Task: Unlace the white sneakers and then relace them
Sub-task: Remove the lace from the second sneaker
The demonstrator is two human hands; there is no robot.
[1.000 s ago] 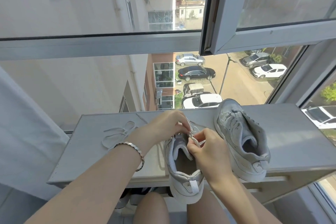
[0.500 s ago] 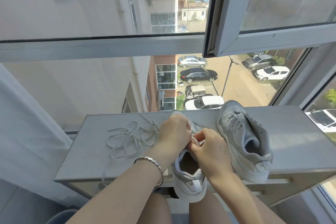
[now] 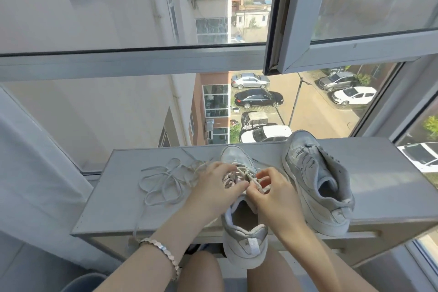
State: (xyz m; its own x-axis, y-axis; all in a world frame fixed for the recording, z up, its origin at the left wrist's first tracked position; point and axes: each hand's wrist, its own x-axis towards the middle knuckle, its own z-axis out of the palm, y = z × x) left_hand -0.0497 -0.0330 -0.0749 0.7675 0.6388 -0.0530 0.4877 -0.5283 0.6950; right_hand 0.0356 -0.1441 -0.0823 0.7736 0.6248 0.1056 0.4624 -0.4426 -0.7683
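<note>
STEP: we work the cream flat lace [image 3: 245,171] on the near white leather sneaker [image 3: 244,242], whose heel overhangs the grey tabletop [image 3: 111,211] | HANDS: left hand [image 3: 213,186] curled on the crossings, right hand [image 3: 272,199] pinching a strand | DONE: pale loose lace [image 3: 163,182] lies out; second white sneaker [image 3: 317,187] looks bare | LEFT: we judge most relacing.

A grey tabletop [image 3: 111,197] stands below a window whose open sash [image 3: 355,51] juts inward, with a black car [image 3: 258,98] and a white car [image 3: 353,96] parked on the street beneath.
</note>
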